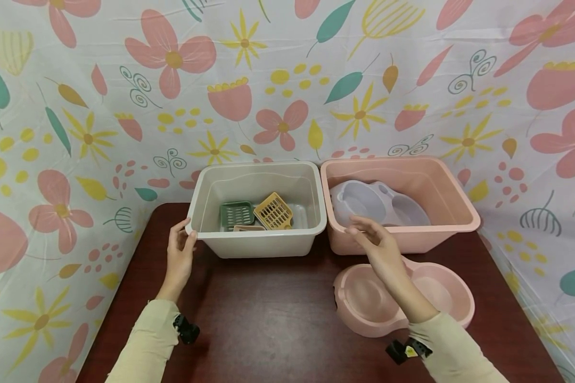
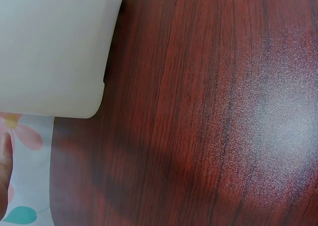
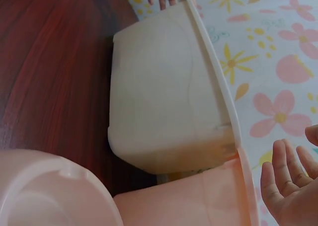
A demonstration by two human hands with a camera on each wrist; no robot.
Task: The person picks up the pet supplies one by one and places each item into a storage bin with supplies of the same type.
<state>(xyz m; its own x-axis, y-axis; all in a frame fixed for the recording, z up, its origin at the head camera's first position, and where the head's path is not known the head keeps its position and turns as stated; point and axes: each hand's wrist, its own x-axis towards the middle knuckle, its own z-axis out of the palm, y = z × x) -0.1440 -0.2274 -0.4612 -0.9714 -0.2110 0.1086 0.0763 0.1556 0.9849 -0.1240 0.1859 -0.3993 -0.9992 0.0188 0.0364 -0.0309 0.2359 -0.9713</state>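
Note:
My left hand is at the front left corner of a light grey tub, its fingertips right at the rim. Inside that tub lie a green slotted scoop, a yellow slotted scoop and a beige piece, partly hidden by the front wall. Over the front rim of a pink tub hovers my right hand, fingers loosely bent and nothing in them. A lavender double pet bowl lies in the pink tub. Beneath my right forearm is a pink double pet bowl, partly covered by it.
Both tubs stand side by side on a dark red wooden table, against a flower-printed cloth at the back. The cloth also runs along the left and right sides. The table's left edge passes close to my left arm.

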